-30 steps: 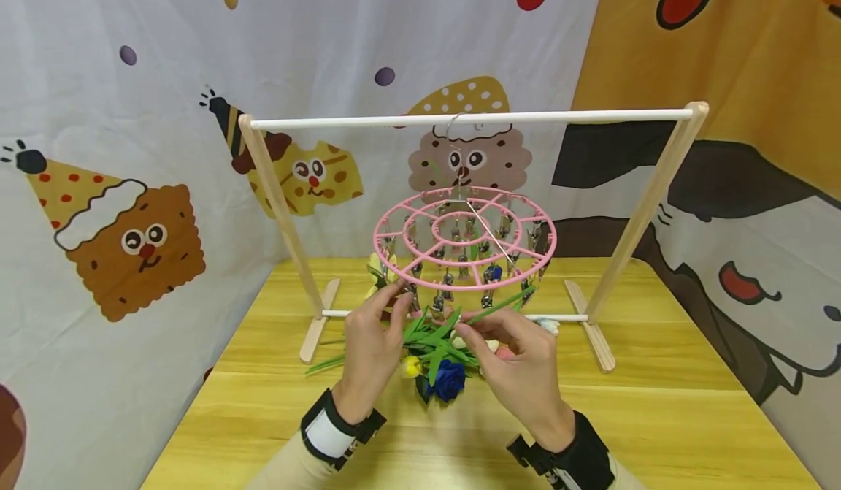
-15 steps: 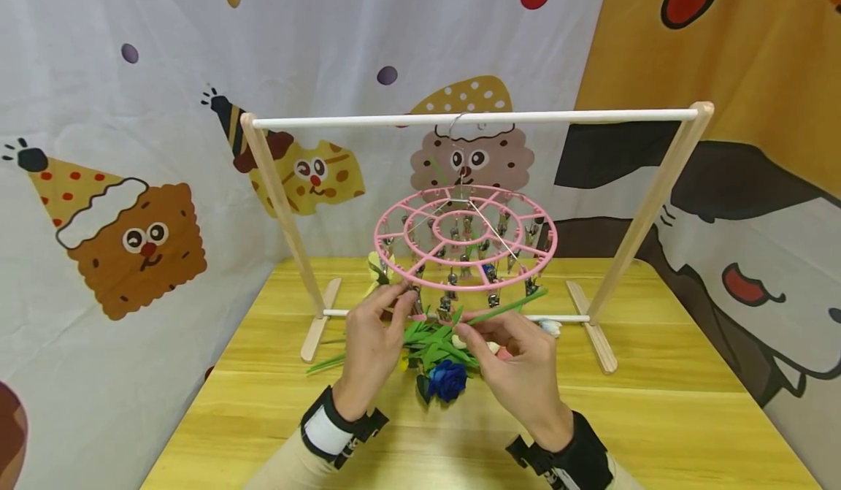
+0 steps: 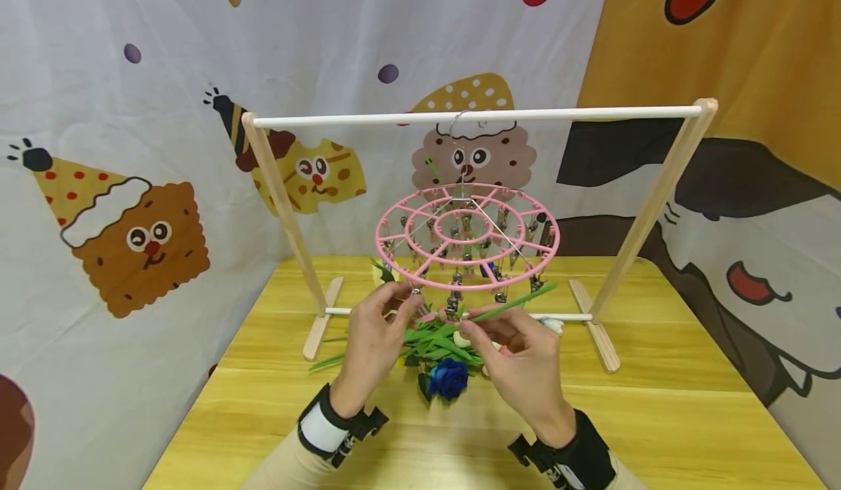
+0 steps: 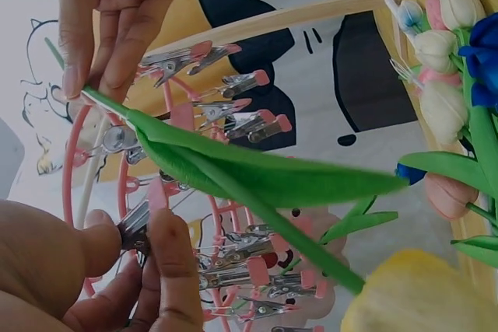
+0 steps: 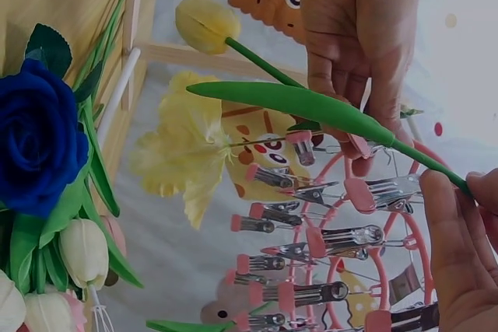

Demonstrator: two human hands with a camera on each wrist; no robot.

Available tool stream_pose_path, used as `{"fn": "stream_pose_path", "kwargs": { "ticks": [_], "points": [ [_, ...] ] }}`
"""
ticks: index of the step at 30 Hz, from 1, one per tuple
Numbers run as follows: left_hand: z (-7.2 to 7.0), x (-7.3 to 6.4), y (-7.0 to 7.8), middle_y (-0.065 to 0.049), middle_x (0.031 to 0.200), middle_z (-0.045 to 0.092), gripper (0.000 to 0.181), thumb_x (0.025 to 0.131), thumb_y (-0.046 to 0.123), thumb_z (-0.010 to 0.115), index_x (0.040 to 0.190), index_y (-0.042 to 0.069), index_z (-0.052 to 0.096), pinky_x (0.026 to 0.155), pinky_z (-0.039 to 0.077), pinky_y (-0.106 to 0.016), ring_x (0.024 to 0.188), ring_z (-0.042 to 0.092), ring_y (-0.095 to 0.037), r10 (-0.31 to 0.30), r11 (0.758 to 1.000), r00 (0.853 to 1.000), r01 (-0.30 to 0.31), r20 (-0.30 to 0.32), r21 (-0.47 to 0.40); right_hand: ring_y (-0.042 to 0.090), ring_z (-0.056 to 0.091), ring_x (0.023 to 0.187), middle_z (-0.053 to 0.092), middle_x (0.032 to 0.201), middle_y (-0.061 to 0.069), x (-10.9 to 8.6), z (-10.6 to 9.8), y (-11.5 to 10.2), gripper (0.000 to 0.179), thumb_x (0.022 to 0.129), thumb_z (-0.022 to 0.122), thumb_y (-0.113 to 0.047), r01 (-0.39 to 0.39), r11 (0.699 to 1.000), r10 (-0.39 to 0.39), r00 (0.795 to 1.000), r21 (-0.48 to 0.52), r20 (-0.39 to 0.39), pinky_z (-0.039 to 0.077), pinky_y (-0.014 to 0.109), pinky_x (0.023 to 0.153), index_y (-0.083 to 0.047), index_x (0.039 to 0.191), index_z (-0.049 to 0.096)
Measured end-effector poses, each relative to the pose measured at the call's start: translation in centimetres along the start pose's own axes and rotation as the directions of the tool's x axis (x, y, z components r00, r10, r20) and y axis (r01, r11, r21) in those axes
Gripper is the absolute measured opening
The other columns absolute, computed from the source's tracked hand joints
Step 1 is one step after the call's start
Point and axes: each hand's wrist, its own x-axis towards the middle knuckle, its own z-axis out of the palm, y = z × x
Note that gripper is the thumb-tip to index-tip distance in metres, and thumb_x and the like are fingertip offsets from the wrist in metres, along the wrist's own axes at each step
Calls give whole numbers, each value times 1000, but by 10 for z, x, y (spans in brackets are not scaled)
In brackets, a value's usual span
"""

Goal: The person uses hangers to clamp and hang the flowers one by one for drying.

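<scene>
My left hand (image 3: pixel 376 337) is at the near left rim of the pink round clip hanger (image 3: pixel 468 285). Its thumb and fingers pinch a metal clip with pink tips (image 4: pixel 137 225). My right hand (image 3: pixel 522 358) pinches the green stem of a yellow tulip (image 5: pixel 206 25) near its bare end. From there the stem runs leftward past the held clip, a long leaf (image 4: pixel 264 172) beside it. The tulip's head is largely hidden behind my left hand in the head view. A yellow ruffled flower (image 5: pixel 183 149) hangs from another clip.
The hanger hooks over a white rod (image 3: pixel 328 121) on a wooden stand (image 3: pixel 657 205). Several other clips (image 5: pixel 342 239) dangle around it. Below, a blue rose (image 3: pixel 449 379), white tulips (image 5: pixel 84 253) and green stems lie heaped on the wooden table (image 3: pixel 263 402).
The hanger and its clips have turned slightly. My right hand has shifted a little with the tulip, whose stem end now reaches farther right and whose head has slipped behind my left hand.
</scene>
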Motion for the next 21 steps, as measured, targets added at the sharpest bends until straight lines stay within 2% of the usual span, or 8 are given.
{"fn": "stream_pose_path", "kwargs": {
  "ticks": [5, 7, 10, 15, 21],
  "points": [
    [-1, -1, 1, -10, 109, 88, 13, 111, 17, 82, 123, 12, 83, 73, 67, -26, 85, 79, -14, -20, 1000, 1000, 19, 19, 15, 4, 87, 97, 85, 106, 21, -1, 0, 1, 34, 93, 84, 23, -24, 998, 24, 1000, 49, 1, 67, 19, 70, -1, 118, 82],
    [-1, -1, 2, -9, 110, 87, 11, 110, 15, 82, 121, 12, 82, 74, 66, -26, 86, 79, -12, -16, 1000, 1000, 16, 21, 16, 3, 86, 99, 85, 107, 22, -1, 0, 2, 34, 94, 83, 23, -29, 998, 29, 1000, 55, -2, 66, 18, 70, -1, 118, 82],
    [0, -2, 4, -7, 112, 87, 7, 111, 10, 81, 118, 10, 81, 75, 64, -24, 90, 80, -19, -8, 1000, 1000, 7, 15, 16, 4, 86, 97, 86, 106, 20, -2, 1, 4, 33, 95, 83, 21, -28, 998, 29, 1000, 47, -6, 60, 18, 64, -1, 120, 82],
    [1, -4, 4, -12, 114, 86, 7, 112, 3, 76, 114, 8, 81, 81, 65, -24, 96, 83, -31, -2, 1000, 1000, 2, -2, -16, 9, 86, 92, 87, 104, 17, -4, 2, 6, 33, 95, 85, 18, -31, 999, 31, 999, 29, -20, 65, 22, 71, -4, 120, 84],
    [2, -6, 5, -11, 109, 87, 3, 109, 5, 80, 107, 6, 81, 85, 69, -26, 95, 85, -26, -1, 998, 1000, -1, -20, -66, 5, 85, 89, 88, 100, 15, -4, 3, 7, 30, 95, 88, 15, -72, 997, 72, 997, 0, -34, 65, 20, 70, -6, 116, 86]
  ]
}}
